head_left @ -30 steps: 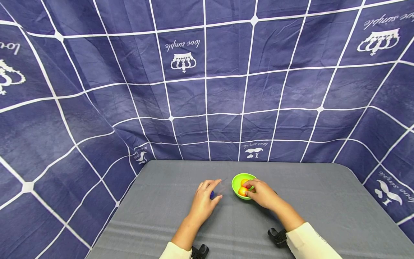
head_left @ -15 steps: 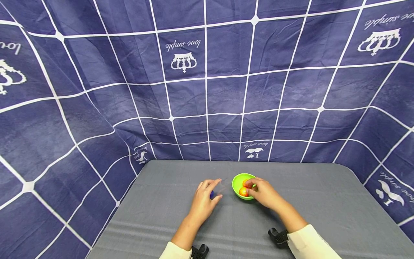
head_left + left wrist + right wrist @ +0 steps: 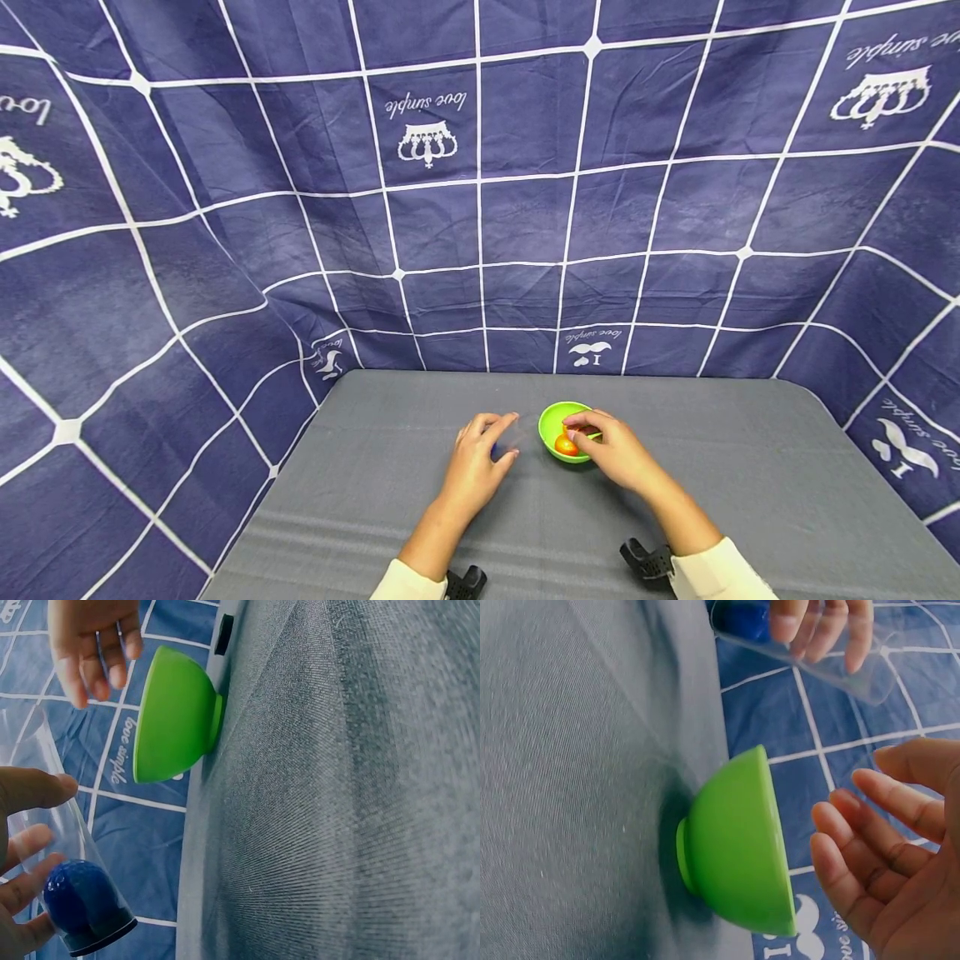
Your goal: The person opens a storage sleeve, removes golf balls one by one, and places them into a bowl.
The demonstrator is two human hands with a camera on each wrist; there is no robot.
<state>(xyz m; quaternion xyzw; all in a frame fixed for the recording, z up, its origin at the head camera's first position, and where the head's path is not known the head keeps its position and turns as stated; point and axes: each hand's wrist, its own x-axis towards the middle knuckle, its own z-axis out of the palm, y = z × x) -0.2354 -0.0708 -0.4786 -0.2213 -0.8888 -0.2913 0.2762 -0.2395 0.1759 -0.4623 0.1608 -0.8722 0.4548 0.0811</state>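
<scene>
My left hand (image 3: 474, 458) grips a clear plastic cylinder (image 3: 34, 750) with thumb and fingers around its wall. A blue ball (image 3: 79, 892) lies at its dark-rimmed base. The cylinder tilts, its mouth leaning toward the green bowl (image 3: 739, 847). In the head view my right hand (image 3: 611, 446) is over the bowl's right side, and its fingers partly cover the orange balls (image 3: 567, 445) inside. The right wrist view shows that hand beside the rim, fingers loosely bent, with nothing between them. Both wrist views show only the bowl's outside, so its contents are hidden there.
The bowl stands upright on a grey cloth-covered table (image 3: 360, 483). A dark blue curtain (image 3: 525, 217) with white grid lines surrounds the back and sides. Black wrist-camera straps (image 3: 647, 558) sit at both cuffs.
The right hand's thumb and fingertips have come closer together over the bowl, covering more of the rear ball. The left hand has shifted very slightly right with the cylinder.
</scene>
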